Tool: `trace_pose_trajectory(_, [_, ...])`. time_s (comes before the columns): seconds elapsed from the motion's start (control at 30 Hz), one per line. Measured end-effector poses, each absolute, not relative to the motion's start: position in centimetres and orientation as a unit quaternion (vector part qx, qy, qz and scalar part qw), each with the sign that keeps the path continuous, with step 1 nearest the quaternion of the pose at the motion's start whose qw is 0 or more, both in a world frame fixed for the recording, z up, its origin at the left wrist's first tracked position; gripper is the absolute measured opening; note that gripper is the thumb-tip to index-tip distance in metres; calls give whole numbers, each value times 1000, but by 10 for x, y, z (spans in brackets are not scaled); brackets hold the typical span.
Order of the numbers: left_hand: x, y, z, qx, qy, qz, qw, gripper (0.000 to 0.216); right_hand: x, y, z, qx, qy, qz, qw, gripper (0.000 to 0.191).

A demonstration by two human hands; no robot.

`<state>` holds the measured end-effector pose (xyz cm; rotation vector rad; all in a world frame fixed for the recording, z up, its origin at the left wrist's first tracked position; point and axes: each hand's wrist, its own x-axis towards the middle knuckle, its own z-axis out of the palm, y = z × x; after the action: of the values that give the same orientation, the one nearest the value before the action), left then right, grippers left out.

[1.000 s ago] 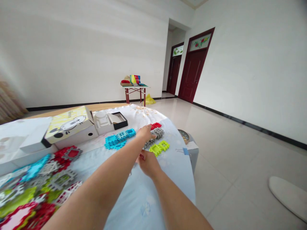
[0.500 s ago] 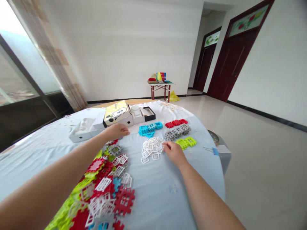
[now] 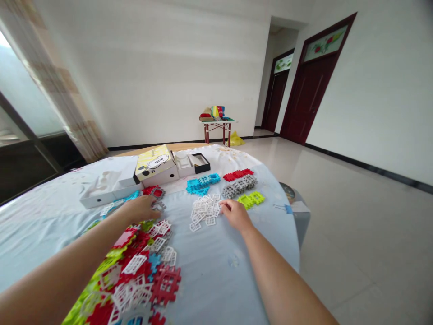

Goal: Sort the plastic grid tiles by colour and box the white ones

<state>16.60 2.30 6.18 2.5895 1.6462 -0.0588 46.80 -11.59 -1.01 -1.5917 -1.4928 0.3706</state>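
At the far end of a mixed heap of plastic building pieces [image 3: 135,243], my left hand [image 3: 142,208] reaches down with fingers apart, beside a grey piece [image 3: 159,206]. A red piece [image 3: 154,191] lies just beyond its fingertips. My right hand [image 3: 237,215] is closed, thumb and forefinger pinched at the right edge of a pile of white window-shaped pieces [image 3: 204,210]. Sorted groups lie behind that pile: blue pieces [image 3: 202,183], red pieces [image 3: 238,174], grey pieces [image 3: 239,185] and green pieces [image 3: 251,199].
A yellow-lidded cartoon box [image 3: 157,164], an open white box [image 3: 98,194] and a black-rimmed tray [image 3: 202,163] stand at the back of the round cloth-covered table. A grey stool [image 3: 301,216] is beyond the right edge, near a blue clip [image 3: 288,208].
My left hand has moved left and down, from over the cloth beside the boxes onto the mixed heap. My right hand stays at the white pile. The view has turned slightly right.
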Motion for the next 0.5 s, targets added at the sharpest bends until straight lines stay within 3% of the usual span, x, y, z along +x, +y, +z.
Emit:
trace_pose_trajectory(0.2, [237,17,86,857,487,102,134,70,467,-113,-13,-641,-607,151,444,22])
trace_pose_trajectory(0.4, [339,10,86,893,403,134,147,50,466,-112,-13,-651,-617,131,422,21])
trace_pose_trajectory(0.5, [376,9,75,902,385,131,142,50,466,-111,-11,-657,-619,131,411,21])
